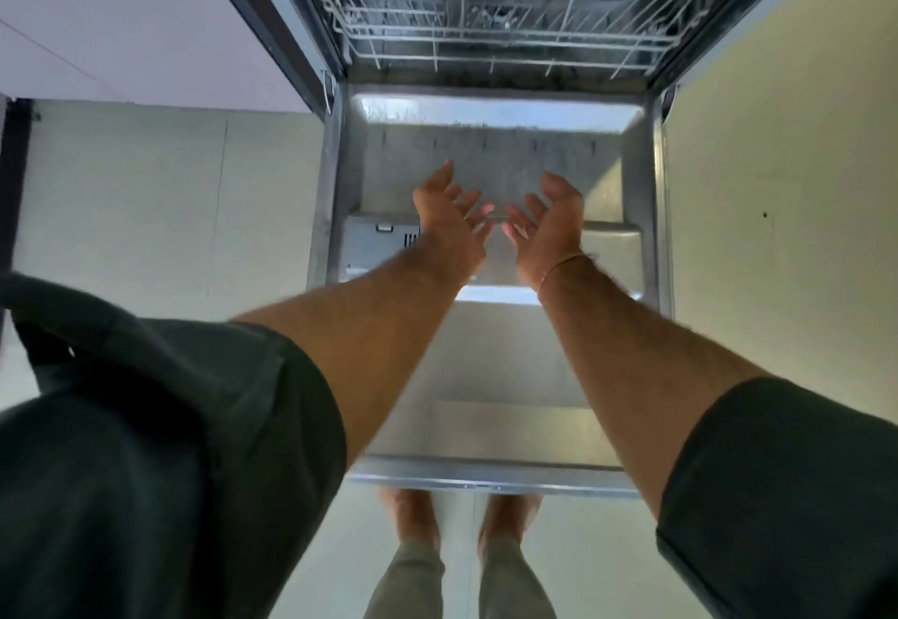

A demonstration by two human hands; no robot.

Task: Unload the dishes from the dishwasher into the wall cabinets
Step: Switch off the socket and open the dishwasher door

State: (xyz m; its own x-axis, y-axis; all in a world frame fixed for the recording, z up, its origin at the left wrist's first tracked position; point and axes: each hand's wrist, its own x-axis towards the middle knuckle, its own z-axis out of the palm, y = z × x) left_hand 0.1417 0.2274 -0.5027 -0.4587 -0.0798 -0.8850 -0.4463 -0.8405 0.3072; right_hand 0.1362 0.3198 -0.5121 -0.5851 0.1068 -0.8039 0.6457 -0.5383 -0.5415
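1. We are in a home kitchen.
2. We see a built-in dishwasher point(491, 122), its steel door point(500, 424) folded down and a white wire rack point(486, 35) inside.
3. We see a flat, pale cabinet front point(121, 10) right beside the machine on the left.
4. We see pale floor tiles point(146, 205) with bare feet point(415, 516) standing on them, as at home.
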